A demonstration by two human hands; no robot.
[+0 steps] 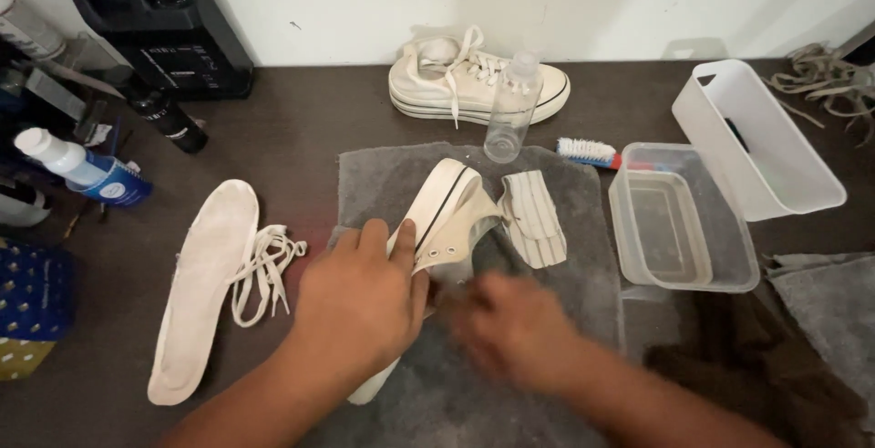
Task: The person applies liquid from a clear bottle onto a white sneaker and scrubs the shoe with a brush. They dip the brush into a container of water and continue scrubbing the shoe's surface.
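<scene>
— Position of the sneaker [444, 216]?
— On the grey towel [583, 229], middle of the dark worktop [301, 111]. Long axis diagonal: toe up and to the right, heel down-left under the left hand [360, 302]. Tongue [533, 218] flopped out to the right.
— Left hand?
— Curled over the shoe's side, fingers wrapped, gripping firmly.
— Right hand [515, 325]?
— Blurred, just beside the shoe's opening; grip impossible to tell.
— Nearby?
— Insole [202, 288] and loose laces [262, 270] at left, second sneaker [474, 83] by the wall, spray bottle [510, 106], brush [588, 151], clear tub [684, 225].

Matt canvas sneaker [447, 216] on fuzzy cloth towel [556, 320].
</scene>
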